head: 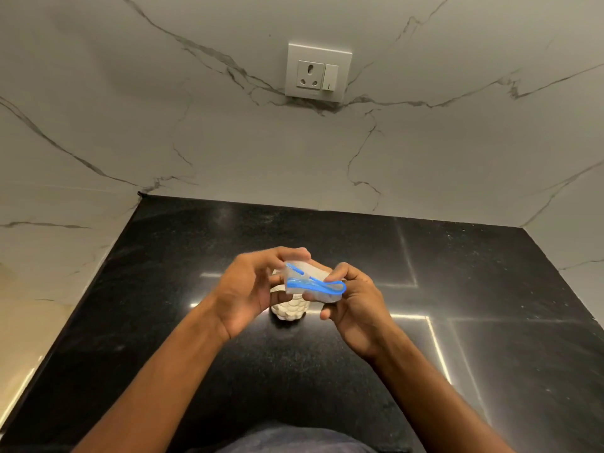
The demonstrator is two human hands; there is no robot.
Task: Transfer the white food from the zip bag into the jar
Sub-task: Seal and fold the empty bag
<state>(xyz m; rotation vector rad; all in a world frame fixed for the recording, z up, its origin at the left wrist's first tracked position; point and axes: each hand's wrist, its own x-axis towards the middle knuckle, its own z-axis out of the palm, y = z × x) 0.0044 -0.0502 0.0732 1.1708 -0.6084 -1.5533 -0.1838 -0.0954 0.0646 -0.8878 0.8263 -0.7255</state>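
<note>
A small clear zip bag [310, 282] with a blue zip strip is held above the black counter, its mouth gaping toward me. My left hand [248, 289] pinches the bag's left end and my right hand [353, 302] grips its right end. Directly below the bag stands a clear jar [289, 310] holding white food. My left hand and the bag hide the jar's top, so its rim does not show. Whether any food remains in the bag cannot be made out.
The black speckled counter [327, 371] ends at a marble wall behind and at both sides. A white socket and switch plate [318, 73] sits on the back wall above.
</note>
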